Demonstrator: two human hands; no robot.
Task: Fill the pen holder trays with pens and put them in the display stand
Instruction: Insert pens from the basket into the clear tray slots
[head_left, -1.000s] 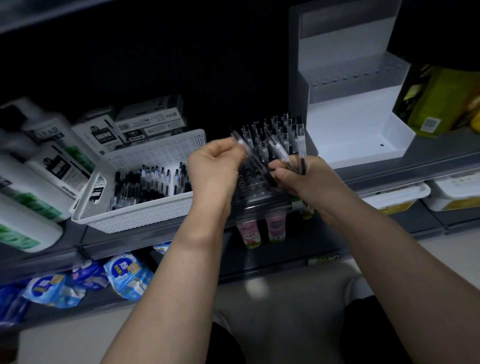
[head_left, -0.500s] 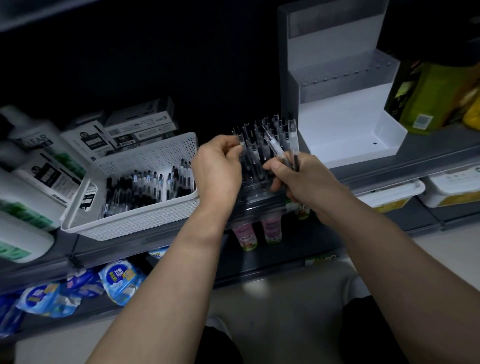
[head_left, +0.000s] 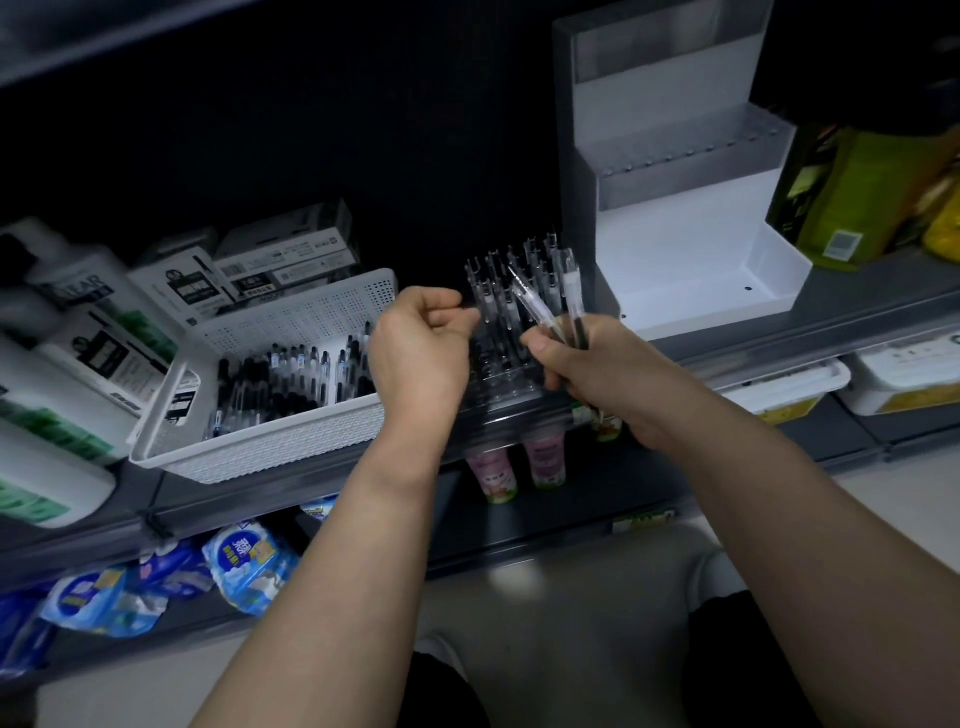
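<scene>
Dim shop aisle, dark grey shelf (head_left: 857, 317). L to R: white basket (head_left: 270, 447) w/ loose pens; left hand (head_left: 415, 353) curled shut beside clear pen tray (head_left: 498, 374); right hand (head_left: 597, 374) gripping 2 pens (head_left: 550, 306); white display stand (head_left: 691, 260).

Dim light here, the back panel (head_left: 311, 130) behind the grey shelf (head_left: 857, 312) almost black. Boxes (head_left: 280, 260) and white bottles (head_left: 62, 374) sit left, blue packets (head_left: 244, 566) on a lower shelf (head_left: 545, 525), pale floor (head_left: 545, 613) below.
</scene>
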